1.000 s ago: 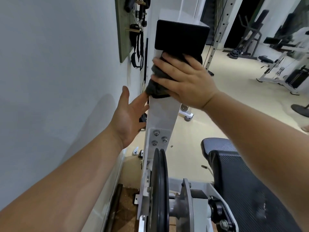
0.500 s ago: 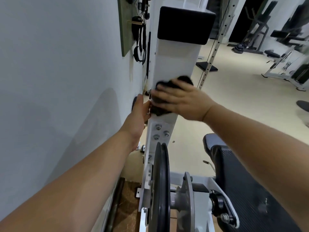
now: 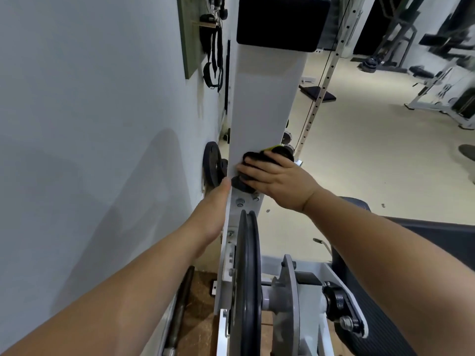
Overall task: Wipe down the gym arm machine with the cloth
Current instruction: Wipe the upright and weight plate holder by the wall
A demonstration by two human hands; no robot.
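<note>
The arm machine's white upright column (image 3: 262, 104) rises in the middle of the view, topped by a black pad (image 3: 281, 23). My right hand (image 3: 277, 179) presses a dark cloth (image 3: 253, 159) flat against the lower part of the column, just above a cluster of bolts (image 3: 240, 201). My left hand (image 3: 213, 209) lies along the column's left edge, fingers together, its fingertips hidden behind the column. A black pulley wheel (image 3: 248, 278) sits below the bolts.
A grey-white wall (image 3: 90, 124) runs close on the left, with black straps (image 3: 213, 60) hung on a green board. A weight plate (image 3: 212, 167) leans behind the column. A black mesh seat (image 3: 411, 278) is at the right. Other gym machines (image 3: 437, 93) stand across the beige floor.
My right hand has slid the cloth down the column, from just under the black pad to just above the bolts. My left hand has stayed by the column's left edge.
</note>
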